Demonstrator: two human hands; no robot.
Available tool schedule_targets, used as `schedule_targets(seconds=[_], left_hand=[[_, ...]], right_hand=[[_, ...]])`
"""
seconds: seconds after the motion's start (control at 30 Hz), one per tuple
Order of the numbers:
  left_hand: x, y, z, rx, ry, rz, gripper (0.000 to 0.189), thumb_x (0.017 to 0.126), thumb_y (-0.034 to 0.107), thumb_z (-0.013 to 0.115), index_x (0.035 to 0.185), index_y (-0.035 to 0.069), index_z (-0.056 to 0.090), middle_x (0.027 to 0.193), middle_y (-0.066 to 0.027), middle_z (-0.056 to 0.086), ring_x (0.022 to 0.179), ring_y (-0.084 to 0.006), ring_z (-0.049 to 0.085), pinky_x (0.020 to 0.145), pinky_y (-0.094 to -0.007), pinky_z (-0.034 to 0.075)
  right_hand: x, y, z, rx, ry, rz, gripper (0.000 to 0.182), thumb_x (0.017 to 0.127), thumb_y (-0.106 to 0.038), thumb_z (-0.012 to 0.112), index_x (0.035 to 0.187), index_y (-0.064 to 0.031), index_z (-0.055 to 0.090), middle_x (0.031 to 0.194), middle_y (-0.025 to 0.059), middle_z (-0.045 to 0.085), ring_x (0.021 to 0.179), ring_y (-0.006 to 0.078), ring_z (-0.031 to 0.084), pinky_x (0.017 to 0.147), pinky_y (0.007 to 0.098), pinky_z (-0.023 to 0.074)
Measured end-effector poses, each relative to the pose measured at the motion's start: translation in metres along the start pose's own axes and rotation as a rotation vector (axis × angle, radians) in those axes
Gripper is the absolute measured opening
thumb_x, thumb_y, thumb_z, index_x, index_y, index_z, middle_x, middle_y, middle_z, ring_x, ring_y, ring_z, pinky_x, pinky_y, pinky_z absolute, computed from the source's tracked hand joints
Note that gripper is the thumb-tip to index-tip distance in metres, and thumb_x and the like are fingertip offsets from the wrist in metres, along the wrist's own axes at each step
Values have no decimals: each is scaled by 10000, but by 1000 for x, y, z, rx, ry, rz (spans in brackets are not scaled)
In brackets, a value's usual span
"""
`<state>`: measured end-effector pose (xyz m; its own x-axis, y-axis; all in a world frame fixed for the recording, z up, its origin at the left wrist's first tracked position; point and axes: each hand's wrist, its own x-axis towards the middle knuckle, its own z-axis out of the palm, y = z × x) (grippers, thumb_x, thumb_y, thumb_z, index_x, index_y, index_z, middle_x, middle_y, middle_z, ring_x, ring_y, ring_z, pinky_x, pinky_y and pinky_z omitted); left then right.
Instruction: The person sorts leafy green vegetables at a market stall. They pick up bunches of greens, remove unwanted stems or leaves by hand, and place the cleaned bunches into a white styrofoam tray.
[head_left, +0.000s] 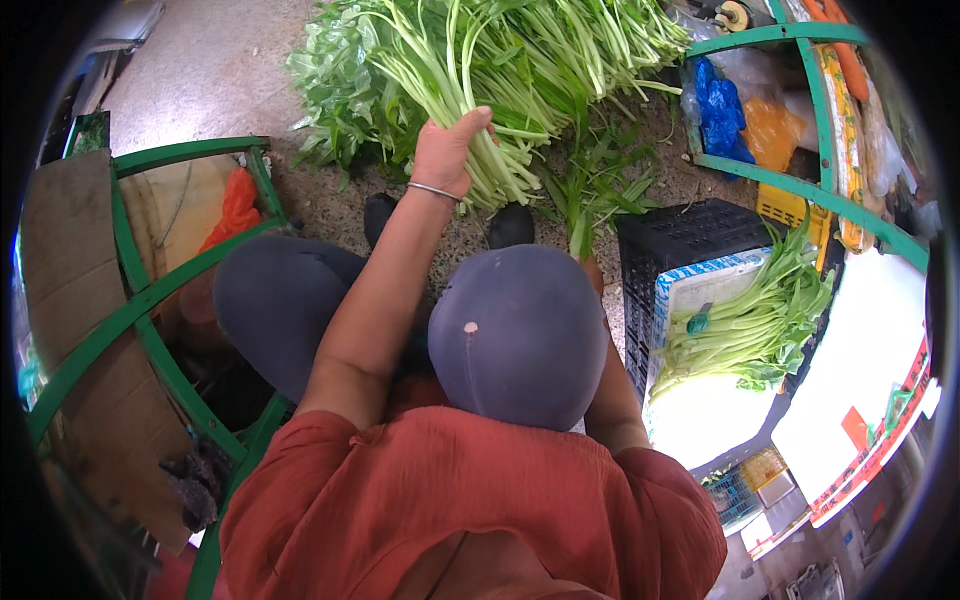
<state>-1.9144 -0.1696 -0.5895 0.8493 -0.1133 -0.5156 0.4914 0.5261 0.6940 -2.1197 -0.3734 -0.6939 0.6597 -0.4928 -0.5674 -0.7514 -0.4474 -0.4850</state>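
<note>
My left hand (448, 154), with a metal bangle at its wrist, is closed around a bunch of water spinach (431, 86). Pale stalk ends jut out below the fist, pointing toward my feet. Behind this bunch spreads a large pile of the same leafy greens (525, 82) on the floor. My right hand (592, 271) is mostly hidden by my right knee. A green stalk with leaves (579, 232) rises right beside its visible edge; whether the fingers grip it cannot be seen. Loose leaves (611, 180) litter the floor beyond that hand.
At right, a black plastic crate (637, 240) supports a white foam box (675, 289) bearing a bundle of greens (720, 322) with a teal tie. Green metal frames (765, 176) flank me; one at left (135, 304) has cardboard (75, 232) beside it. Blue (720, 112) and orange plastic bags (772, 131) lie at upper right.
</note>
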Motion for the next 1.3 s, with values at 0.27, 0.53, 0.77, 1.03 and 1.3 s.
schedule_targets(seconds=[0.27, 0.53, 0.77, 1.03, 1.3], left_hand=[[-9, 35, 32, 2, 31, 512, 258, 744, 31, 664, 955, 0, 519, 820, -89, 603, 745, -223, 617, 631, -368, 528], [7, 13, 0, -206, -7, -31, 197, 763, 10, 619, 926, 40, 513, 807, -86, 573, 669, -223, 594, 602, -351, 514], [11, 1, 0, -71, 73, 61, 234, 775, 43, 621, 962, 24, 483, 852, -116, 594, 749, -237, 611, 639, -346, 517], [7, -8, 8, -70, -9, -102, 277, 752, 86, 671, 972, 4, 523, 897, -108, 621, 723, -197, 603, 660, -341, 516], [6, -21, 6, -145, -29, -104, 229, 727, 44, 677, 924, -9, 573, 852, -84, 618, 746, -189, 601, 685, -324, 504]], right_hand=[[85, -122, -35, 290, 297, -509, 582, 824, -341, 555, 1240, 28, 383, 1212, 246, 441, 1135, 377, 420, 920, 425, 352], [161, -239, -65, -205, 207, -128, 456, 846, -325, 506, 1172, -8, 462, 1087, 171, 555, 1030, 313, 522, 890, 465, 377], [114, -222, -63, 705, 178, -366, 274, 814, -107, 575, 1066, 1, 574, 779, 49, 642, 595, 128, 597, 541, 226, 446], [16, -188, -24, 416, 246, -773, 253, 778, -79, 632, 1031, -72, 630, 889, 121, 651, 741, 147, 620, 654, 255, 469], [6, -176, -9, 610, 133, -796, 268, 736, -22, 621, 1000, -31, 577, 868, 78, 612, 800, 158, 594, 695, 265, 464]])
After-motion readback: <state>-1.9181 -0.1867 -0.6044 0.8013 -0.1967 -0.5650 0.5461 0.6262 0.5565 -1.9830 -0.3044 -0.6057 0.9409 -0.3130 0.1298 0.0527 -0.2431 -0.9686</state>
